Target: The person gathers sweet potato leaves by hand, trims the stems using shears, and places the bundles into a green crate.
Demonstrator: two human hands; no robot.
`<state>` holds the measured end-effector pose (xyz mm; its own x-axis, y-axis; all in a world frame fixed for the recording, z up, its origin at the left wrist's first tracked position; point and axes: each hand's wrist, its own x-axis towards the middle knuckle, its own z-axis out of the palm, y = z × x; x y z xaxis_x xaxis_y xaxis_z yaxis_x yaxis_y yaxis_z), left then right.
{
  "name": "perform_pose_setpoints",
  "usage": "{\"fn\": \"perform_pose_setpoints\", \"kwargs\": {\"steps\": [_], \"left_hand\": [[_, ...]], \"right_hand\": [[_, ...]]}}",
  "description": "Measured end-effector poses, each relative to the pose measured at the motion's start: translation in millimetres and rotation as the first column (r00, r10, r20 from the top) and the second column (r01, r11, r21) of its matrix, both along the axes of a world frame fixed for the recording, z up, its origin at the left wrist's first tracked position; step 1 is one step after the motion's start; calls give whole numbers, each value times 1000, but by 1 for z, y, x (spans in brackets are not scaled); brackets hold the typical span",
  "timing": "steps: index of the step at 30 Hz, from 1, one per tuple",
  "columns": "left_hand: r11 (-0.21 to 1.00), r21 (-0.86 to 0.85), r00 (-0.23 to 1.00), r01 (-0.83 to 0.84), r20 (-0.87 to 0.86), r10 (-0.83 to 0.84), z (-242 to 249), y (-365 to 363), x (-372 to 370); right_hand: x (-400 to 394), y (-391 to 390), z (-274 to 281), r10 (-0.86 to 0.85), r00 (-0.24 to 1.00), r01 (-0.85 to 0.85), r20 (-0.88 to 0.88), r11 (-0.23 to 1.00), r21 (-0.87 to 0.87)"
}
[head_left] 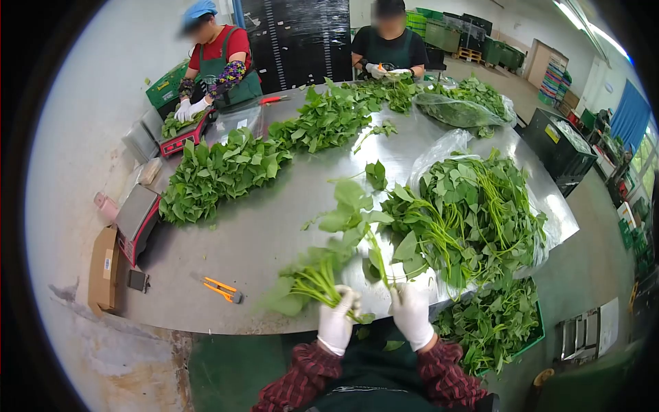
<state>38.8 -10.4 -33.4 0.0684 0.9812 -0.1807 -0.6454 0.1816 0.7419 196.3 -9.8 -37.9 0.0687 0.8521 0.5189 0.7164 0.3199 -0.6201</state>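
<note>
My left hand (336,323), in a white glove, is closed round a bunch of leafy green stems (316,280). The bunch's leaves point up and left, blurred by motion. In my right hand (412,314), also gloved, the fingers pinch a leafy stem (374,254) that rises up and left over the steel table (261,275). Just beyond the right hand lies a large heap of leafy greens (473,213), partly on clear plastic. More greens (487,323) fill a green crate below the table edge, beside my right sleeve.
An orange cutter (223,290) lies left of my hands. Bundled greens (220,175) line the table's far left, near a red-edged scale (137,220). Two co-workers in aprons stand across the table. A plastic bag of greens (463,110) sits at the far right.
</note>
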Motion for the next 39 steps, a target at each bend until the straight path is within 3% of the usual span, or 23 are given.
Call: {"fn": "perform_pose_setpoints", "kwargs": {"steps": [2, 6, 8, 10, 12, 14, 18, 19, 21, 24, 28, 30, 34, 39], "left_hand": [[998, 19, 994, 53, 91, -55, 2, -2, 14], [993, 16, 992, 120, 45, -121, -5, 0, 21], [995, -10, 993, 95, 69, -94, 7, -3, 24], [997, -12, 995, 72, 74, -71, 12, -6, 27], [998, -22, 994, 63, 95, -60, 11, -6, 25], [1000, -3, 1000, -9, 23, 9, 11, 0, 12], [996, 86, 997, -36, -71, 43, 10, 4, -2], [994, 94, 994, -58, -90, 67, 11, 3, -1], [994, 94, 988, -61, -137, 74, 13, 2, 0], [994, 98, 972, -49, -225, 70, 14, -1, 1], [995, 100, 947, -29, -316, 59, 18, -6, 0], [993, 109, 936, -51, -341, 86, 18, -8, 0], [989, 125, 903, -82, -410, 126, 13, -11, -1], [982, 182, 906, -46, -408, 118, 17, -14, -1]], "right_hand": [[-9, -14, 7, 46, 986, -54, 159, 997, 48], [-23, -33, 3, 47, 991, -58, 129, 995, 83], [-22, -41, 2, -27, 940, -28, -340, 987, -156], [-17, -49, -2, -156, 901, 85, -405, 979, -187], [-6, -47, 36, -307, 601, 210, -738, 952, -224], [36, -37, 50, -341, 473, 370, -813, 914, -168], [138, -32, 32, -646, 637, 660, -420, 739, -135], [146, -37, 30, -647, 638, 662, -418, 738, -131], [152, -48, 37, -636, 669, 523, -384, 770, -364], [113, -44, 38, -470, 723, 285, -507, 870, -401], [53, -40, 38, -329, 701, -100, -632, 833, -544], [29, -38, 34, -161, 823, -179, -544, 837, -517], [9, -31, 45, 28, 878, -261, -478, 865, -429], [10, -19, 75, -23, 806, -307, -592, 838, -451]]}}
